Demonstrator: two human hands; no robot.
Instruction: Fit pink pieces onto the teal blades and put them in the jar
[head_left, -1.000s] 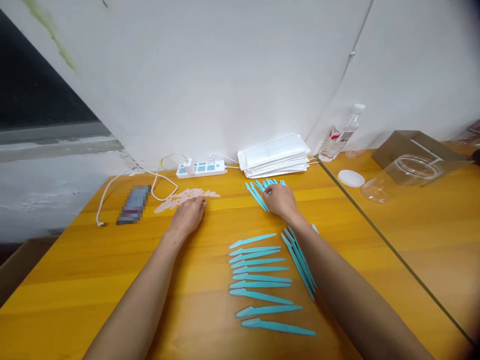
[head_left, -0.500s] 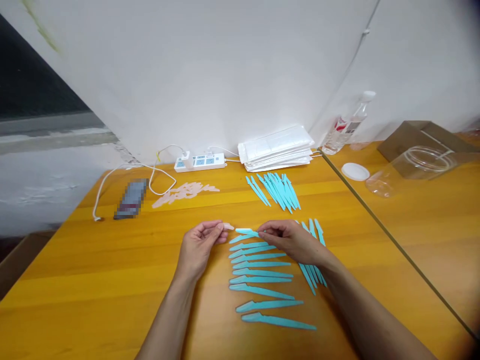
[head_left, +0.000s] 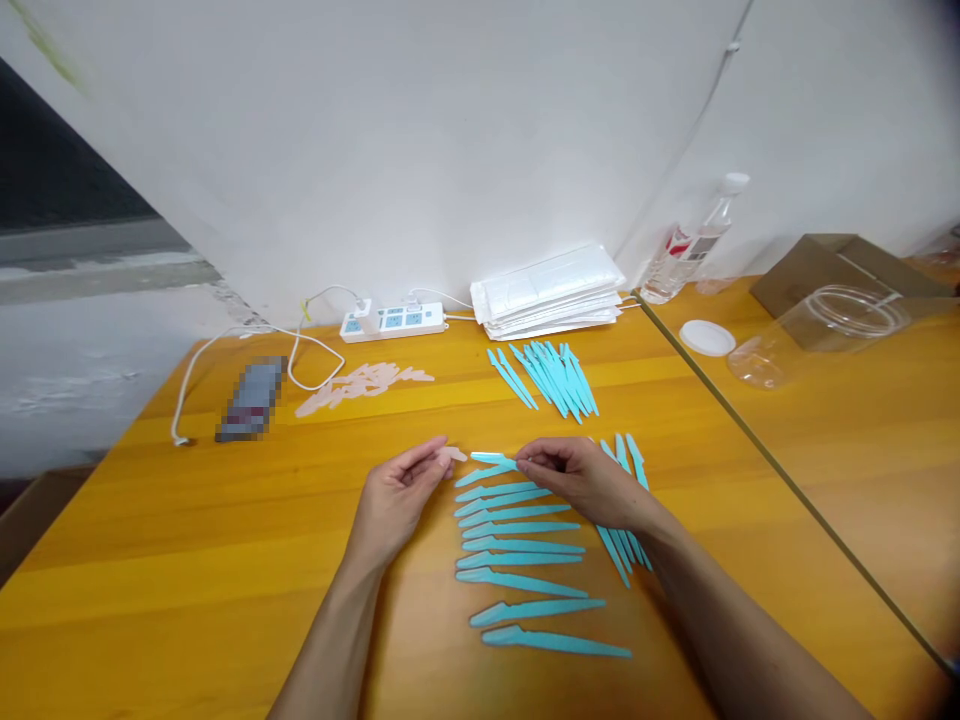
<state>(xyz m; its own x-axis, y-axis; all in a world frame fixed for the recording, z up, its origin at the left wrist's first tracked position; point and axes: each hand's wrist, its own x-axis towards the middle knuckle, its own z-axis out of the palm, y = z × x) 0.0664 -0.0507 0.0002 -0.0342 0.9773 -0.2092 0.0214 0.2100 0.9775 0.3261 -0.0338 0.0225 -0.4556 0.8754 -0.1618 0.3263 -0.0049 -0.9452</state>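
Between the thumb and fingers of my left hand [head_left: 405,490] is a small pale-pink translucent blade cover [head_left: 454,454], its tip pointing right. My right hand [head_left: 574,475] pinches the handle of a turquoise eyebrow razor [head_left: 491,458], whose head points left toward the cover. A narrow gap separates the two pieces. Below them lies a column of several turquoise razors [head_left: 532,586] with their heads to the left. Several more razors [head_left: 626,500] lie partly hidden under my right wrist. Farther back rests a pile of razors [head_left: 559,378], and to its left a heap of pale-pink covers [head_left: 367,383].
Along the wall are a power strip [head_left: 394,321] with white cables and a stack of white packets [head_left: 547,295]. At the right stand a water bottle [head_left: 694,240], a white lid [head_left: 707,338], a clear jar on its side [head_left: 795,340] and a cardboard box [head_left: 817,265]. A blurred phone-like object [head_left: 255,398] lies left.
The cover in my left hand has turned slightly and shows more between my fingertips. My right hand stays nearly still with the razor. The whole view has shifted a little.
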